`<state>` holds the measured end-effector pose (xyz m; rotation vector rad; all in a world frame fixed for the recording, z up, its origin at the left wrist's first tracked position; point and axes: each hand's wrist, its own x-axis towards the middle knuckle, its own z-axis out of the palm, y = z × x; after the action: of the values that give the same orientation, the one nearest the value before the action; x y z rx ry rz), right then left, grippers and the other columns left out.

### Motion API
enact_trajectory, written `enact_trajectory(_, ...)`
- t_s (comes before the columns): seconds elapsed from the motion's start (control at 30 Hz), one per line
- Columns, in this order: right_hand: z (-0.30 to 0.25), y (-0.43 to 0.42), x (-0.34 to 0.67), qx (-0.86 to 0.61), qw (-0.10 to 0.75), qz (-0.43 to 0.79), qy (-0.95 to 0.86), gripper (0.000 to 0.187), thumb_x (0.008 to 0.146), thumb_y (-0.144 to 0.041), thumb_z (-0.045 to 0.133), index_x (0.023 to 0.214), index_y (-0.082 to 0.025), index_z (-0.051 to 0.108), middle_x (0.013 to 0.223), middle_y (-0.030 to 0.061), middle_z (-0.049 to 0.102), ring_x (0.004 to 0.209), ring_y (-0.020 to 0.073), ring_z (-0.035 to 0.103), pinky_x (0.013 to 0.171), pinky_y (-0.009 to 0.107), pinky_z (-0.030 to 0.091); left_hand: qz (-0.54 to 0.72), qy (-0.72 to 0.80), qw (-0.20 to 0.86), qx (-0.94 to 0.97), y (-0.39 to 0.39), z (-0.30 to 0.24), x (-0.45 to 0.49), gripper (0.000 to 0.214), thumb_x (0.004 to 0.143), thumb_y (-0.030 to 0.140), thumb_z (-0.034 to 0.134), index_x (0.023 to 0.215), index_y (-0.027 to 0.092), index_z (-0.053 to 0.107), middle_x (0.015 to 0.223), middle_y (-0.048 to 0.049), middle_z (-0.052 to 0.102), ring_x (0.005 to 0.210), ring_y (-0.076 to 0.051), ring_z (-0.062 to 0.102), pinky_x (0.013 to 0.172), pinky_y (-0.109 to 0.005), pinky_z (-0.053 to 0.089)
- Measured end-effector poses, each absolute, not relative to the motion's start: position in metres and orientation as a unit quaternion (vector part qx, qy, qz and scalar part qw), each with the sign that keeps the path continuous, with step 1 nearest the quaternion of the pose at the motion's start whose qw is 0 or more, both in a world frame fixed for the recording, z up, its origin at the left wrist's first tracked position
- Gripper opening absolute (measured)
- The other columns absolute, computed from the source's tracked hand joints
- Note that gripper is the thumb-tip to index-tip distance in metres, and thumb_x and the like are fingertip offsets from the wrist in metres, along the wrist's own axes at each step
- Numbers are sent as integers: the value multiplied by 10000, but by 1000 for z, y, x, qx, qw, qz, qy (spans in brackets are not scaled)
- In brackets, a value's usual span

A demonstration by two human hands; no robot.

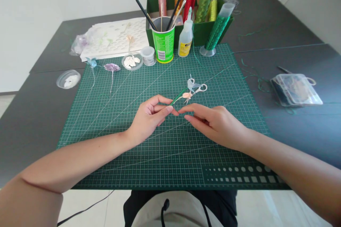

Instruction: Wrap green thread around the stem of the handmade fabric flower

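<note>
My left hand point(153, 113) pinches a craft flower stem wrapped in green point(179, 96) between thumb and fingers, above the cutting mat. At the stem's far end is a pale blue flower point(192, 85), and a small peach flower point(187, 95) on a thin pale stem sits beside it. My right hand point(213, 122) is just to the right, its index fingertip close to the left fingertips. Its thumb and index finger stand slightly apart, with nothing visible between them. White-handled scissors point(204, 88) lie behind the flowers, partly hidden by them.
A green cutting mat point(128, 163) covers the dark table point(287, 127). Toward the back stand a green cup point(163, 48) of sticks, a glue bottle point(185, 40) and a box of thread spools point(150, 5). Left lie a blue flower point(92, 62) and a purple flower point(112, 67); right, a clear case point(298, 88).
</note>
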<state>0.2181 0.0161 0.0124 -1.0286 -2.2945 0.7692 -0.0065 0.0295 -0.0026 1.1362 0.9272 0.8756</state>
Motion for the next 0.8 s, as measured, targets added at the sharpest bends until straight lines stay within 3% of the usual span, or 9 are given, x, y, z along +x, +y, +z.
enact_trajectory(0.17, 15, 14, 224, -334, 242, 240, -879, 270, 1055, -239, 488, 1039, -158, 745, 733, 10, 757, 535, 83, 636, 511, 201, 411, 369, 420, 653, 510, 29, -3, -7, 193, 918, 299, 703, 1012, 153, 616, 793, -42, 795, 420, -36, 337, 402, -198, 231)
enact_trajectory(0.27, 17, 12, 226, -298, 226, 219, -901, 275, 1056, -228, 490, 1005, -188, 758, 786, 21, 791, 611, 108, 699, 533, 210, 449, 358, 424, 650, 519, 29, -3, -8, 190, 924, 304, 695, 1016, 153, 626, 806, -37, 798, 417, -33, 333, 415, -202, 239)
enact_trajectory(0.4, 29, 11, 228, -285, 276, 218, -892, 241, 1045, -190, 515, 1071, -154, 751, 867, 35, 819, 620, 89, 721, 543, 190, 492, 320, 428, 647, 544, 30, -2, -8, 171, 927, 290, 683, 1020, 156, 632, 808, -31, 801, 453, -47, 471, 472, -199, 333)
enact_trajectory(0.53, 43, 11, 229, -295, 335, 232, -864, 191, 1011, -157, 579, 1049, -119, 762, 831, 30, 820, 548, 50, 682, 506, 140, 487, 235, 417, 658, 581, 32, 0, -8, 130, 915, 270, 690, 970, 163, 641, 855, -47, 810, 707, -135, 716, 637, -232, 488)
enact_trajectory(0.67, 49, 13, 230, -310, 353, 267, -841, 189, 971, -136, 631, 1055, -192, 791, 819, -4, 822, 444, 35, 611, 443, 130, 471, 178, 411, 647, 617, 31, -1, -9, 95, 923, 255, 674, 957, 168, 654, 892, -46, 812, 797, -170, 758, 695, -262, 533)
enact_trajectory(0.8, 46, 16, 231, -345, 359, 280, -821, 277, 955, -106, 633, 1125, -255, 794, 955, -10, 829, 597, 85, 735, 572, 154, 589, 170, 390, 635, 645, 30, -2, -9, 111, 919, 235, 664, 1000, 164, 690, 905, -40, 813, 847, -178, 774, 738, -271, 561)
